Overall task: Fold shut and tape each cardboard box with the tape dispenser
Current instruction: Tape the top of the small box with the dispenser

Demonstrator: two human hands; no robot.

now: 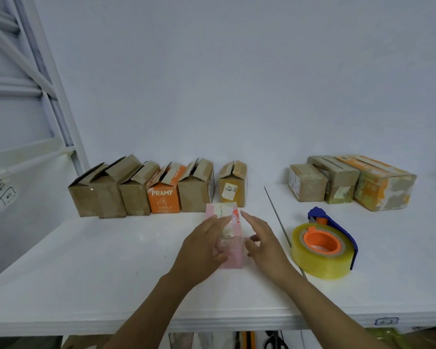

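A small pink box [230, 258] stands at the middle of the white table [86, 273], its top flaps folded down with clear tape across them. My left hand [204, 245] rests on the box's left side, fingers straight over the top and thumb on the front face. My right hand [262, 240] is open just right of the box, fingers extended, thumb near its right edge; contact is unclear. The tape dispenser [324, 248], blue with an orange hub and a yellowish clear roll, lies on the table right of my right hand.
Several brown boxes with raised flaps, one orange box [164, 195] among them, line the wall at the back left. Three closed, taped boxes [350, 182] sit at the back right. A seam [277, 217] splits the table. A white frame stands at the left.
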